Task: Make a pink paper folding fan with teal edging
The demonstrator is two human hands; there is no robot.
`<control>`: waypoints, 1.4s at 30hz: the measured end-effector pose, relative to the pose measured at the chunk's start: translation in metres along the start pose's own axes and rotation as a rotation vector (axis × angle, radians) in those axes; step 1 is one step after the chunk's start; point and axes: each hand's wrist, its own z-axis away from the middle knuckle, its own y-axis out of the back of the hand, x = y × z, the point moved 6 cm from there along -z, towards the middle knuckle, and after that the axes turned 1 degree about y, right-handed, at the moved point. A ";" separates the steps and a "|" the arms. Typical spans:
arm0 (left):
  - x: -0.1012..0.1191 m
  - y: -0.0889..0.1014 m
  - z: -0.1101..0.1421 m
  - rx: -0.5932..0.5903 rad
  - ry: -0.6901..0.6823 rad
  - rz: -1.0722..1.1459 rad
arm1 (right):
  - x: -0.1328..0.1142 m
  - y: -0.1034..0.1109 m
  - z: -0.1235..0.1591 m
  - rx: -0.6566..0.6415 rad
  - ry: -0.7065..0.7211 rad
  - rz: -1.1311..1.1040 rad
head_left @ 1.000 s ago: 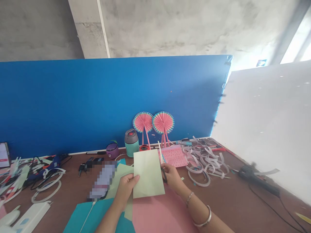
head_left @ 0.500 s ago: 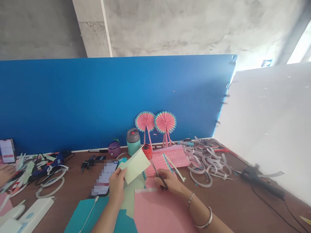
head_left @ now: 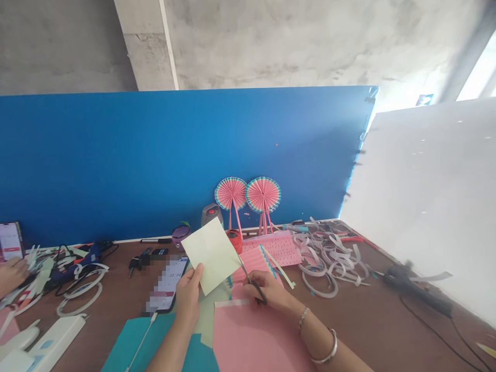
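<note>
Paper (head_left: 211, 256) swung face-on | left fingers (head_left: 198, 273) pinching 8 o'clock edge, likely steadying | right fingers (head_left: 261, 277) gripping scissors (head_left: 259, 289), 4 o'clock

I faced a wide blue partition (head_left: 155, 155); to my right stood a white partition (head_left: 434, 170); a brown table (head_left: 383, 323) spread before me; beyond the partitions I saw rough grey concrete (head_left: 290, 41) and a paler pillar (head_left: 149, 59); bright light filled a window (head_left: 480, 67) at upper right.
</note>
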 end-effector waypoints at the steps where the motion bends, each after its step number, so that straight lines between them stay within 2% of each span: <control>1: -0.001 0.000 0.000 -0.002 0.002 0.007 | 0.001 0.000 -0.001 -0.001 0.000 0.001; 11: -0.004 0.001 -0.002 -0.026 -0.016 -0.021 | 0.005 0.001 -0.002 -0.005 0.001 -0.004; 42: -0.005 0.002 -0.003 0.005 0.015 -0.004 | 0.001 0.002 -0.002 0.024 -0.002 0.036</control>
